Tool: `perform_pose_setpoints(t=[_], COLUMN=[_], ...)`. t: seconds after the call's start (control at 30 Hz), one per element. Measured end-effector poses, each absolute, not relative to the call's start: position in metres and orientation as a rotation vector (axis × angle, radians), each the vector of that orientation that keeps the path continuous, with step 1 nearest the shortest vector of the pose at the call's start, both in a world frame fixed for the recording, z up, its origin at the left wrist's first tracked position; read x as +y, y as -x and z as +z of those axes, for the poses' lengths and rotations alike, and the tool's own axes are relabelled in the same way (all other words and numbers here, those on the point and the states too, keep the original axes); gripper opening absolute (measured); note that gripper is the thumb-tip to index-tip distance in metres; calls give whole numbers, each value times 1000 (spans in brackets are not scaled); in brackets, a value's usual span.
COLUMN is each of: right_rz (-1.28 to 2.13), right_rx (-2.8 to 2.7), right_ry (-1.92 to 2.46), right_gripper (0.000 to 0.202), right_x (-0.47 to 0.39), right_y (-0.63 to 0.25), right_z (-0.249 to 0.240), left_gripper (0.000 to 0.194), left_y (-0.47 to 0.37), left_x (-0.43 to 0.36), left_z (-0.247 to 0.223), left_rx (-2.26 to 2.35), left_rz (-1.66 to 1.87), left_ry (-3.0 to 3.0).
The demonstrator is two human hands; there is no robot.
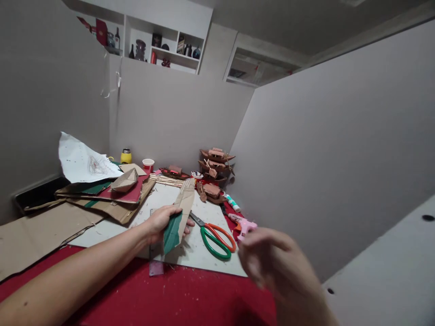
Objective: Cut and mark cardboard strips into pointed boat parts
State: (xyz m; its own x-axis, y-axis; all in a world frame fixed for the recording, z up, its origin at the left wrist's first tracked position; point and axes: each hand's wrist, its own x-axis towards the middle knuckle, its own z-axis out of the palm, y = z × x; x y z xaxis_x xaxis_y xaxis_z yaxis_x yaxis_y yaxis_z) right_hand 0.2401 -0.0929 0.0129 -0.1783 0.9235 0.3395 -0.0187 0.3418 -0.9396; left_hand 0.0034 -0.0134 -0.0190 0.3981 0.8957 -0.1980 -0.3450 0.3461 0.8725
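Note:
My left hand (166,222) is closed around a long pointed piece of cardboard (185,206), brown with a green patch at its near end. The piece is held tilted above a white board (200,246). On that board, just right of the cardboard, lies a pair of scissors (217,240) with one orange and one green handle. Blurred by motion, my right hand (272,258) is at the lower right, close to a pink glue gun (245,226). Its fingers look bent, but whether anything is in them is hidden.
Stacked model boats (216,165) stand at the back, near a white-and-green tube (233,203). Cardboard sheets (50,226) and a folded cardboard boat shape (124,180) pile up on the left. A paper cup (148,165) and yellow jar (125,156) sit behind. Grey partitions (340,149) enclose the table.

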Motion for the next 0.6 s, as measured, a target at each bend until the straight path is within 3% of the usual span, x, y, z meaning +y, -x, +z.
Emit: perform_pose_setpoints(t=[0.13, 0.33, 0.6], right_rz=[1257, 1310, 1350], right_rx=[-1544, -1446, -1346], right_ry=[904, 1088, 1064], right_gripper=[33, 41, 39], right_x=[-55, -3, 4], right_y=[-216, -213, -194], right_z=[9, 0, -19], left_gripper=[34, 64, 59], left_y=[-6, -9, -9], left_x=[-16, -17, -13], left_z=[-24, -29, -35], left_rx=[761, 796, 792], left_rz=[842, 765, 773], left_ry=[-869, -827, -798])
